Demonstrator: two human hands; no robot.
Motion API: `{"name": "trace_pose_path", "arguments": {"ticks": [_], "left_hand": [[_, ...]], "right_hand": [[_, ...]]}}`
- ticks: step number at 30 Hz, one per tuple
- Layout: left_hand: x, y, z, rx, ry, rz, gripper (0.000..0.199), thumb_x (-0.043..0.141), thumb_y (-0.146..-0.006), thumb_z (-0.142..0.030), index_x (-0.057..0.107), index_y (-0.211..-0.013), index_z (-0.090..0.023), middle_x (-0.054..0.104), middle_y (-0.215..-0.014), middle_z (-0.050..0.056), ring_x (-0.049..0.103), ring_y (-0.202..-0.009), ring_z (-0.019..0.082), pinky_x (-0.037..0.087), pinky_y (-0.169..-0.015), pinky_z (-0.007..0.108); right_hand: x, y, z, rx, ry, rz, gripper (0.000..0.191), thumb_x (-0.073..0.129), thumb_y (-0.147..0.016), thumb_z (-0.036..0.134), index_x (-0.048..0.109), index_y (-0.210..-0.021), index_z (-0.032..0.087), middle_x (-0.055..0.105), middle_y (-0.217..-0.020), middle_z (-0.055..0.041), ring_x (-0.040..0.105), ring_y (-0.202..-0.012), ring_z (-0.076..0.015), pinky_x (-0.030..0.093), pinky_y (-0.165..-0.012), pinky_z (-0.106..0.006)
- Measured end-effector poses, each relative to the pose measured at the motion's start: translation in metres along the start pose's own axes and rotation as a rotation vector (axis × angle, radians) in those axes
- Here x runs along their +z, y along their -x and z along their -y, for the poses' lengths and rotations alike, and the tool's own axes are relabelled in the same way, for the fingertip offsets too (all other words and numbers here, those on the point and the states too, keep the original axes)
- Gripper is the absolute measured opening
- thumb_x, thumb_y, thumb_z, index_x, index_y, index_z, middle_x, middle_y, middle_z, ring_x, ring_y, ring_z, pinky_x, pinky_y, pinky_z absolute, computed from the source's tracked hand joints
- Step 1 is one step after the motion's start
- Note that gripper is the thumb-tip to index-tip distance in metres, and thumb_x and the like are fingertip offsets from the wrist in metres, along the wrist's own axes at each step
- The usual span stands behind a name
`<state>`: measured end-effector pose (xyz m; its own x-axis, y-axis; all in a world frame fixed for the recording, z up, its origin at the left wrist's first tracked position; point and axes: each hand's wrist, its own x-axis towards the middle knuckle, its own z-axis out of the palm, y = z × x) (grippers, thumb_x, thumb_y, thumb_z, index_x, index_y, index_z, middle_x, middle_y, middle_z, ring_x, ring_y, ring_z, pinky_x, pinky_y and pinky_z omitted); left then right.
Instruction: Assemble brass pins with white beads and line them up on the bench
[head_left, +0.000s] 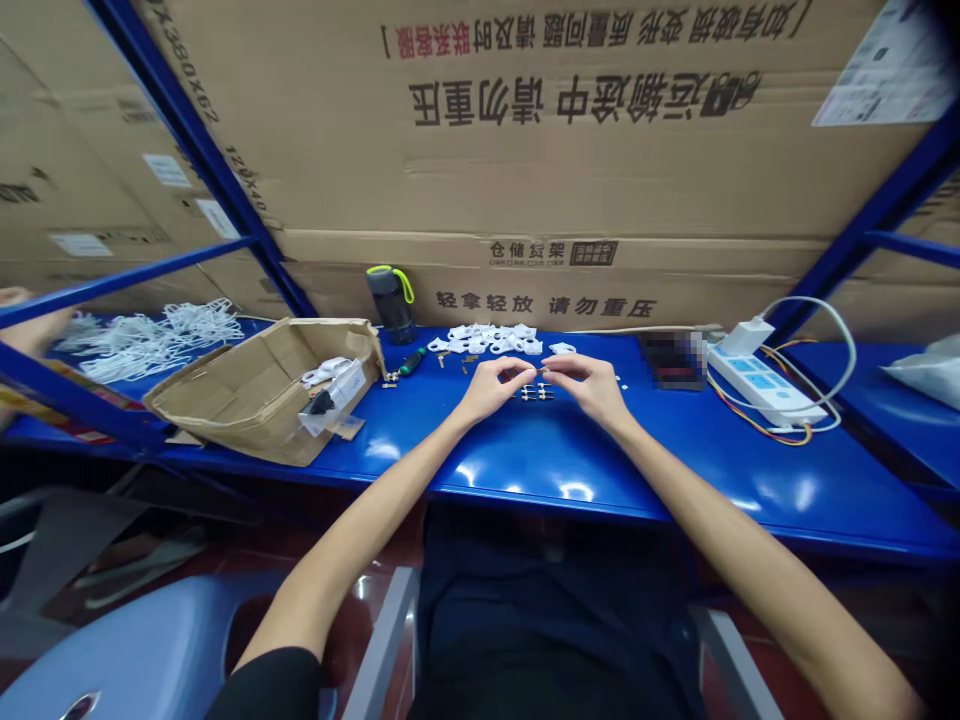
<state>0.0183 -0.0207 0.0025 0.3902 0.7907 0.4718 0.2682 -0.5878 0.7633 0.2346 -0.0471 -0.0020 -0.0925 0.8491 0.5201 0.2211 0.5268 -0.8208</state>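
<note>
Over the middle of the blue table, my left hand (495, 388) and my right hand (589, 385) face each other with fingertips pinched almost together. Whatever they pinch is too small to make out. On the table just below the fingertips lie several small dark-and-brass pieces (538, 392) in short rows. A heap of flat white plastic parts with holes (491, 340) spreads behind my left hand, and one more white part (562, 348) lies behind my right hand. Small brass-coloured pieces (470, 360) are scattered left of my left hand.
An open cardboard box (247, 400) stands at the left, near a green-handled screwdriver (412, 362) and a dark bottle (391, 305). To the right are a blurred dark object (673, 361) and a white power strip (769, 385) with looping cables. Another person's arm (34, 325) reaches near white cords (157, 340).
</note>
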Motion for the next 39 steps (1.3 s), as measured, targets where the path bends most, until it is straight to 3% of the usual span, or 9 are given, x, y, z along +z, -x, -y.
{"name": "trace_pose_path", "arguments": {"ticks": [10,25,34,39], "left_hand": [[-0.0005,-0.0001,-0.0011,-0.013,0.071,0.03,0.032,0.07,-0.092,-0.047,0.08,-0.094,-0.017,0.077,-0.091,0.005,0.066,-0.079,0.017,0.05,-0.073,0.029],[0.0009,0.0002,-0.001,-0.027,0.057,0.036,0.035,0.069,-0.092,-0.05,0.08,-0.095,-0.017,0.078,-0.091,0.005,0.065,-0.076,0.017,0.05,-0.072,0.029],[0.0001,-0.0003,-0.0015,-0.017,0.047,0.01,0.036,0.069,-0.093,-0.051,0.08,-0.095,-0.017,0.078,-0.093,0.006,0.068,-0.081,0.019,0.052,-0.074,0.03],[-0.0002,-0.0008,0.0013,0.007,0.019,-0.03,0.034,0.07,-0.093,-0.049,0.081,-0.097,-0.017,0.079,-0.095,0.006,0.068,-0.081,0.019,0.052,-0.074,0.03]], "right_hand": [[0.0006,0.0002,0.0007,-0.039,0.032,0.015,0.025,0.081,-0.082,0.049,0.08,-0.088,0.025,0.079,-0.091,-0.0042,0.075,-0.085,-0.026,0.061,-0.087,-0.042],[0.0013,-0.0006,0.0026,-0.081,0.072,-0.023,0.026,0.082,-0.081,0.051,0.079,-0.085,0.026,0.078,-0.091,-0.0047,0.071,-0.084,-0.0249,0.059,-0.083,-0.041],[0.0031,0.0005,0.0002,-0.009,-0.002,-0.019,0.03,0.085,-0.078,0.051,0.082,-0.092,0.025,0.08,-0.095,-0.005,0.075,-0.088,-0.0274,0.062,-0.088,-0.042],[0.0012,0.0008,0.0026,-0.013,-0.005,-0.018,0.027,0.079,-0.085,0.051,0.083,-0.095,0.026,0.081,-0.098,-0.0052,0.076,-0.092,-0.0275,0.061,-0.091,-0.042]]}}
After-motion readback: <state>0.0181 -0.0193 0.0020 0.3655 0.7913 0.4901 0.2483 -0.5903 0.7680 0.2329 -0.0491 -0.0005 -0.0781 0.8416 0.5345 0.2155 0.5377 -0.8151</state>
